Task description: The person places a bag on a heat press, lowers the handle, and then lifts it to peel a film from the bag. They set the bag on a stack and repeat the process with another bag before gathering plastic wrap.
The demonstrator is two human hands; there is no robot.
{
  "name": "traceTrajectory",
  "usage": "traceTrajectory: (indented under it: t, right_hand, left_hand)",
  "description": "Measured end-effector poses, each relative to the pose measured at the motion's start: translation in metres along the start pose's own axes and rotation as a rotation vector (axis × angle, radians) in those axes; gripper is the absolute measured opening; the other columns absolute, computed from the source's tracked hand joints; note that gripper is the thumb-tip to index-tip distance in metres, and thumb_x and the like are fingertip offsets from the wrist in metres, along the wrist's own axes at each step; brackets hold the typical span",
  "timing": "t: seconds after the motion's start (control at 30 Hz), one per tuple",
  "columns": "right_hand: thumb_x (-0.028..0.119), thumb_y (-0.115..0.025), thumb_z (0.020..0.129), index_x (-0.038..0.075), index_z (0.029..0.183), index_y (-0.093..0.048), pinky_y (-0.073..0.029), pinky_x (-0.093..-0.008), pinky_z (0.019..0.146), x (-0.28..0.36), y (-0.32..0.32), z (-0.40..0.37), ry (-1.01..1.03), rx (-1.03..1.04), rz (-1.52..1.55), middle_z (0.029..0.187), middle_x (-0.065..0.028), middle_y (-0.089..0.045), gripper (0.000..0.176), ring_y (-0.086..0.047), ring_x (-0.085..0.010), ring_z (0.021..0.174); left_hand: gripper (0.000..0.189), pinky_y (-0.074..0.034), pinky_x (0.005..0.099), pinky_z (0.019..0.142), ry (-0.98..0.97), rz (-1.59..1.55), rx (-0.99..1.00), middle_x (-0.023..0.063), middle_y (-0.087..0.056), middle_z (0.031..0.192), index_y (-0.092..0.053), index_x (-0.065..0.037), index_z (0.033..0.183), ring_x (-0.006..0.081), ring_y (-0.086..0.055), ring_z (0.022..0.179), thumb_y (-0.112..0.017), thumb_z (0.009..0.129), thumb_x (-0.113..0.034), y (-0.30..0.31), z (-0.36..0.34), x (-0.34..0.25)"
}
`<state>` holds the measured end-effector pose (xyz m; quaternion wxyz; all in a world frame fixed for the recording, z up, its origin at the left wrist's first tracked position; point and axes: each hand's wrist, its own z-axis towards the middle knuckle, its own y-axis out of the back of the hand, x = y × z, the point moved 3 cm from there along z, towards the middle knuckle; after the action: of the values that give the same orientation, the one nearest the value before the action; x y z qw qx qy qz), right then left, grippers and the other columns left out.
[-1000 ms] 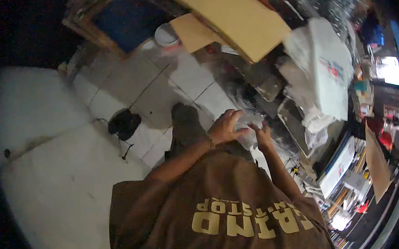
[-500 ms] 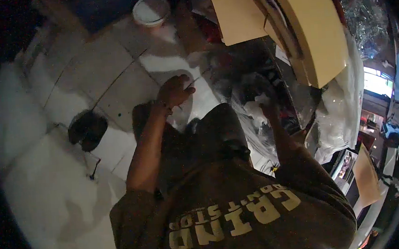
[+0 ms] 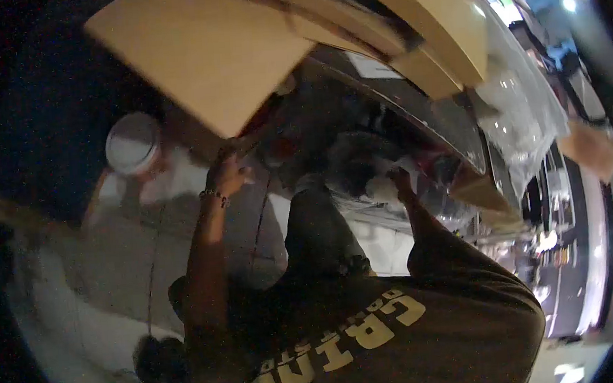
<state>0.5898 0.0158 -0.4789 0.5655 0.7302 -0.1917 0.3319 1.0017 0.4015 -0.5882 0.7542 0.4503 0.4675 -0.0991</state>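
My left hand (image 3: 228,176), with a bracelet at the wrist, is just below the lower corner of a cardboard flap (image 3: 199,50). Its fingers are curled around something thin and dark that blurs into the background; whether it touches the flap is unclear. On the right, my right hand (image 3: 400,181) is closed on a crumpled whitish cloth (image 3: 382,188), beside clear plastic and dark items in the shadow of a large box.
A round white-lidded bucket (image 3: 133,144) stands at the left on the tiled floor (image 3: 124,252). Plastic-wrapped goods (image 3: 520,122) are at the upper right. A dark round object (image 3: 159,363) lies lower left, and a brown cardboard piece (image 3: 592,149) is far right.
The view has turned, so the cardboard flap now spans the top centre and the bucket shows farther left. My left hand is now close to the flap's corner. The whitish cloth remains in my right hand.
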Motion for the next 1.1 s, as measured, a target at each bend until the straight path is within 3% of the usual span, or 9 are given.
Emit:
traceTrajectory:
  t: [0.13,0.27,0.4,0.6,0.73,0.77,0.83,1.07,1.1]
  right_hand:
    - [0.025,-0.062,0.084,0.004,0.117,-0.061,-0.052,-0.0410,0.084,-0.061,0.015,-0.008,-0.078,-0.187,0.056,0.105,-0.0131,-0.066,0.039,-0.063,-0.0275,0.096]
    - [0.027,-0.061,0.086,0.005,0.117,-0.061,-0.051,-0.0412,0.085,-0.076,0.013,-0.013,-0.082,-0.222,0.098,0.106,-0.0133,-0.066,0.038,-0.063,-0.0282,0.097]
    - [0.028,-0.060,0.087,0.005,0.117,-0.061,-0.051,-0.0415,0.085,-0.076,0.008,-0.017,-0.057,-0.206,0.130,0.107,-0.0136,-0.065,0.038,-0.063,-0.0290,0.099]
    - [0.030,-0.057,0.089,0.007,0.118,-0.061,-0.051,-0.0419,0.086,-0.069,-0.004,-0.021,-0.009,-0.121,0.121,0.108,-0.0139,-0.065,0.037,-0.062,-0.0301,0.100]
    - [0.031,-0.056,0.091,0.007,0.118,-0.061,-0.051,-0.0421,0.087,-0.071,-0.005,-0.022,0.016,-0.102,0.077,0.109,-0.0142,-0.065,0.037,-0.062,-0.0309,0.101]
    - [0.031,-0.056,0.091,0.007,0.118,-0.061,-0.051,-0.0422,0.087,-0.071,-0.005,-0.023,0.023,-0.099,0.064,0.109,-0.0142,-0.065,0.037,-0.062,-0.0310,0.102]
    - [0.032,-0.055,0.092,0.008,0.118,-0.062,-0.051,-0.0423,0.088,-0.070,-0.002,-0.025,0.053,-0.090,0.010,0.110,-0.0143,-0.065,0.036,-0.062,-0.0314,0.102]
    - [0.034,-0.052,0.094,0.009,0.119,-0.062,-0.051,-0.0428,0.089,-0.033,-0.010,-0.035,0.420,0.146,-0.493,0.111,-0.0148,-0.065,0.036,-0.062,-0.0327,0.104]
    - [0.035,-0.052,0.095,0.009,0.119,-0.062,-0.051,-0.0428,0.089,-0.025,-0.012,-0.037,0.492,0.183,-0.583,0.112,-0.0148,-0.065,0.036,-0.062,-0.0329,0.104]
  left_hand:
    - [0.072,-0.043,0.0441,0.107,-0.048,0.098,0.023,0.0230,-0.049,0.142,-0.043,-0.001,0.142,0.0396,-0.048,0.130,-0.073,0.079,-0.022,-0.026,0.046,0.022]
    - [0.073,-0.044,0.0450,0.104,0.000,0.277,0.079,0.0239,-0.049,0.141,-0.041,-0.001,0.143,0.0380,-0.052,0.126,-0.072,0.080,-0.020,-0.038,0.053,0.031]
    - [0.059,-0.049,0.0466,0.094,0.041,0.488,0.024,0.0230,-0.058,0.127,-0.048,-0.002,0.135,0.0373,-0.060,0.111,-0.070,0.082,-0.017,-0.038,0.060,0.028]
    - [0.037,-0.053,0.0471,0.081,0.249,0.020,-0.017,0.0204,-0.066,0.105,-0.059,-0.006,0.118,0.0391,-0.066,0.094,-0.067,0.082,-0.011,-0.057,0.071,0.078]
    - [0.038,-0.053,0.0485,0.079,-0.346,0.404,-0.361,0.0199,-0.066,0.104,-0.060,-0.008,0.115,0.0388,-0.066,0.094,-0.069,0.079,-0.013,-0.062,0.057,0.063]
    - [0.038,-0.053,0.0485,0.079,-0.341,0.418,-0.360,0.0199,-0.066,0.104,-0.060,-0.008,0.115,0.0388,-0.066,0.094,-0.069,0.079,-0.013,-0.052,0.050,0.053]
    - [0.041,-0.052,0.0505,0.079,-0.052,0.499,-0.089,0.0190,-0.067,0.107,-0.060,-0.008,0.117,0.0385,-0.066,0.094,-0.070,0.079,-0.018,-0.035,0.047,0.025]
    - [0.041,-0.053,0.0516,0.081,0.151,0.459,0.018,0.0186,-0.068,0.111,-0.061,-0.005,0.118,0.0395,-0.067,0.093,-0.065,0.084,-0.027,-0.044,0.022,0.006]
    - [0.039,-0.053,0.0512,0.081,0.070,0.446,-0.043,0.0191,-0.068,0.109,-0.061,-0.005,0.117,0.0403,-0.067,0.093,-0.064,0.084,-0.026,-0.035,0.014,-0.017]
